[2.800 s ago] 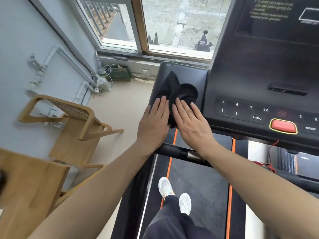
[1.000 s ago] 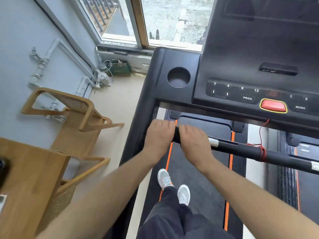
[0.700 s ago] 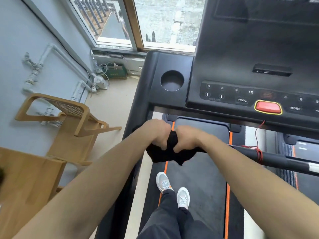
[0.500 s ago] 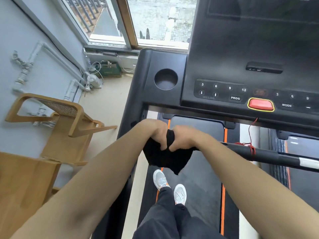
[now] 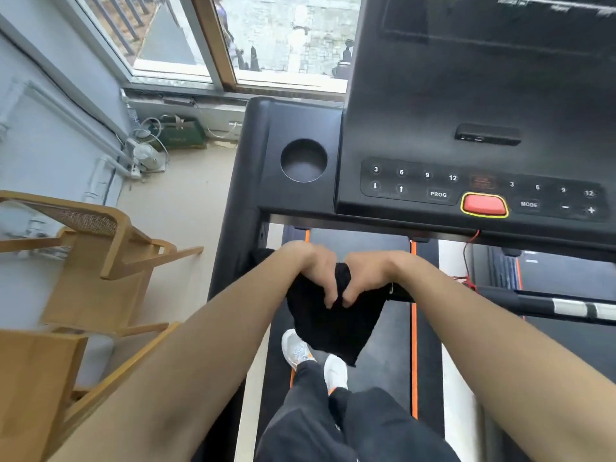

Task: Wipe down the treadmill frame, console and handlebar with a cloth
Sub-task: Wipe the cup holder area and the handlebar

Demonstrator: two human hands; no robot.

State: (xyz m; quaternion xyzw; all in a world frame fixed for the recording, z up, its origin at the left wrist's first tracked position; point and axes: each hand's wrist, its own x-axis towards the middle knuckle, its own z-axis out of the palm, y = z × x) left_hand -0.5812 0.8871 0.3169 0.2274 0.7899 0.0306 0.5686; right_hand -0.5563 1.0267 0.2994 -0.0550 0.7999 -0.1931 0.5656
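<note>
Fuzzy black cloth (image 5: 333,325); matt plastic console (image 5: 466,111).

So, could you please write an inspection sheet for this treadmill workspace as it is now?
surface: treadmill belt, dark with orange stripes; white shoes stand on it.
job's things: black cloth hangs over the handlebar; console above, with cup holder.
clutter: nothing seen.
grips: left hand and right hand both grip the black cloth, side by side.
cables: red cord runs from under console to handlebar; white wires on floor by wall.
surroundings: wooden chair, window, green box on floor.
</note>
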